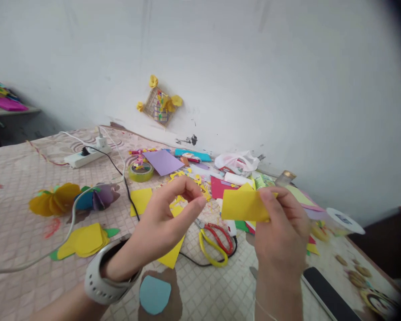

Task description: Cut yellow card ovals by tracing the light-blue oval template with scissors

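Nearest the camera, a white strap watch [108, 278] circles the left wrist, and the left hand [157, 227] hangs in the air, its thumb and forefinger curled toward each other with a small gap between them, holding nothing. The right hand [280, 238] has its fingers [267, 195] closed on a folded piece of yellow craft paper [243, 205], gripping its right end, well above the quilted cover below. Paper like this likely takes a sharper crease when pressed flat between the fingertips than when loosely bent. Just below the hands lie red-and-yellow-handled scissors [215, 245]. Toward the wall sits a crumpled white plastic bag [235, 160], its contents hidden, and beside it stands a jar with a gold lid [285, 177], its contents unclear. At the right, a round tub with a white lid [344, 221] lies tilted; yellow pieces show near it, but whether they are inside is too blurred to tell.
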The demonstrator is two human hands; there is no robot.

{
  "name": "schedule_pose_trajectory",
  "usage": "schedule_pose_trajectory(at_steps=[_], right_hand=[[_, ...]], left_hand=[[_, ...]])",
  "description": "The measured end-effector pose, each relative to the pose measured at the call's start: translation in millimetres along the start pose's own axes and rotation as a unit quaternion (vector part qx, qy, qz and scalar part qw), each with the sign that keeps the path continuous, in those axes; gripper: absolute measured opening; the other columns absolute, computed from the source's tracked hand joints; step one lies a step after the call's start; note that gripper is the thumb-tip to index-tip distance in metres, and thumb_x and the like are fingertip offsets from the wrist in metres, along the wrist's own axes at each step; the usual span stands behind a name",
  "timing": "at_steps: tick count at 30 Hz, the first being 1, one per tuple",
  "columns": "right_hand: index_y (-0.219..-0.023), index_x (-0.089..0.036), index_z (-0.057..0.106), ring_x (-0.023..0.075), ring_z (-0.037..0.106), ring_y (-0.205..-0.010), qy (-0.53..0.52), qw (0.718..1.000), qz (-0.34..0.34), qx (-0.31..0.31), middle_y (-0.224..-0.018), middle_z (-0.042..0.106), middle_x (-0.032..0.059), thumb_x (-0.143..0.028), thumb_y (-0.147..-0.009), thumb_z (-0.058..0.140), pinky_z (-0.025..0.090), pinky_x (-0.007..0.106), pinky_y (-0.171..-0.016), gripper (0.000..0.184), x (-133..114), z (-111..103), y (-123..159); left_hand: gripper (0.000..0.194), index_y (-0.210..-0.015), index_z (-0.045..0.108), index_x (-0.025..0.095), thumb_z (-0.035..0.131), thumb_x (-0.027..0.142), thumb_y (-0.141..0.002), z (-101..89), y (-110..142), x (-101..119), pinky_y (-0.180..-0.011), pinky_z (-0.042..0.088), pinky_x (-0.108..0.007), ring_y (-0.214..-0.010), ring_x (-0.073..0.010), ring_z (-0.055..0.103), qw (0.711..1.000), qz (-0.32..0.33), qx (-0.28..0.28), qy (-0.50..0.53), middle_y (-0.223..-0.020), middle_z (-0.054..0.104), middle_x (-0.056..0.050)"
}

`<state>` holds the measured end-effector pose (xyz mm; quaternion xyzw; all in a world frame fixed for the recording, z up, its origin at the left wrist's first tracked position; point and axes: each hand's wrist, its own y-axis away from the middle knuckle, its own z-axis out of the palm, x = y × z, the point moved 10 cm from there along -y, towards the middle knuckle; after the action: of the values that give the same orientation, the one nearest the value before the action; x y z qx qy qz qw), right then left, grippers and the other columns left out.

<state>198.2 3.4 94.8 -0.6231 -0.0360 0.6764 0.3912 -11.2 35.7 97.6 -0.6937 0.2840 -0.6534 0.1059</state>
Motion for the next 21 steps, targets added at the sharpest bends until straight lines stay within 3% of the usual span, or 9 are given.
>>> schedule_pose_trajectory(at_steps=[3, 6, 8, 10, 13, 15, 18, 21], right_hand=[[-0.075, -0.025, 0.066, 0.0168, 0.052, -0.065, 0.000, 1.000, -0.006, -0.027, -0.070, 0.055, -0.0004, -0.032, -0.085, 0.069, 0.042, 0.028, -0.057, 0.013, 4, 16, 6], [-0.077, -0.025, 0.065, 0.0153, 0.053, -0.063, -0.010, 0.998, 0.011, -0.065, -0.069, 0.059, -0.0015, -0.028, -0.086, 0.068, 0.043, 0.026, -0.056, 0.010, 11, 31, 12], [-0.077, -0.025, 0.064, 0.0141, 0.053, -0.063, 0.004, 0.993, 0.020, -0.116, -0.068, 0.060, -0.0026, -0.024, -0.086, 0.067, 0.042, 0.025, -0.056, 0.009, 11, 41, 14], [-0.075, -0.024, 0.063, 0.0137, 0.055, -0.063, 0.048, 0.974, 0.039, -0.218, -0.067, 0.060, -0.0034, -0.022, -0.085, 0.066, 0.043, 0.026, -0.057, 0.011, 14, 60, 20], [-0.073, -0.022, 0.062, 0.0155, 0.059, -0.067, 0.164, 0.904, 0.060, -0.391, -0.069, 0.064, -0.0019, -0.023, -0.086, 0.065, 0.043, 0.027, -0.060, 0.013, 29, 89, 42], [-0.072, -0.021, 0.063, 0.0167, 0.060, -0.066, 0.266, 0.841, 0.025, -0.470, -0.070, 0.066, -0.0002, -0.025, -0.085, 0.066, 0.041, 0.028, -0.057, 0.014, 41, 104, 62], [-0.069, -0.020, 0.065, 0.0164, 0.057, -0.056, 0.373, 0.733, -0.071, -0.565, -0.064, 0.067, 0.0004, -0.035, -0.072, 0.080, 0.031, 0.026, -0.048, 0.022, 60, 128, 104], [-0.064, -0.019, 0.067, 0.0163, 0.057, -0.048, 0.423, 0.629, -0.079, -0.648, -0.055, 0.067, 0.0001, -0.054, -0.064, 0.081, 0.023, 0.025, -0.040, 0.038, 88, 143, 146]], left_hand=[[0.014, -0.089, 0.059, 0.019, 0.063, 0.032, -0.085, 14.9, -2, -7, -0.073, 0.046, -0.028, -0.079, -0.0155, 0.057, 0.998, -0.025, -0.048, 0.038, -0.085, 0.062, -0.002], [0.014, -0.088, 0.061, 0.018, 0.067, 0.029, -0.082, 26.3, -2, -14, -0.075, 0.048, -0.030, -0.082, -0.0173, 0.058, 0.994, -0.048, -0.091, 0.044, -0.086, 0.064, -0.002], [0.009, -0.080, 0.060, 0.018, 0.065, 0.025, -0.083, 17.9, -3, -19, -0.069, 0.048, -0.029, -0.076, -0.0165, 0.059, 0.993, -0.064, -0.058, 0.077, -0.079, 0.063, -0.002], [0.011, -0.075, 0.057, 0.019, 0.064, 0.024, -0.083, -0.3, -3, -21, -0.059, 0.047, -0.025, -0.065, -0.0131, 0.056, 0.989, -0.071, 0.010, 0.129, -0.072, 0.059, 0.001], [0.011, -0.077, 0.056, 0.020, 0.064, 0.019, -0.083, -28.3, -2, -16, -0.056, 0.045, -0.021, -0.061, -0.0104, 0.053, 0.977, -0.046, 0.106, 0.177, -0.070, 0.055, 0.004], [0.009, -0.079, 0.056, 0.021, 0.063, 0.017, -0.084, -39.4, -2, -12, -0.060, 0.047, -0.021, -0.064, -0.0106, 0.054, 0.972, -0.025, 0.142, 0.185, -0.071, 0.054, 0.004], [0.007, -0.082, 0.058, 0.021, 0.064, 0.017, -0.085, -39.5, -3, -11, -0.064, 0.047, -0.021, -0.068, -0.0112, 0.055, 0.971, -0.018, 0.137, 0.195, -0.072, 0.055, 0.003], [0.007, -0.082, 0.058, 0.021, 0.065, 0.020, -0.084, -35.6, -5, -15, -0.062, 0.048, -0.022, -0.067, -0.0124, 0.057, 0.975, -0.025, 0.123, 0.185, -0.071, 0.055, 0.003]])
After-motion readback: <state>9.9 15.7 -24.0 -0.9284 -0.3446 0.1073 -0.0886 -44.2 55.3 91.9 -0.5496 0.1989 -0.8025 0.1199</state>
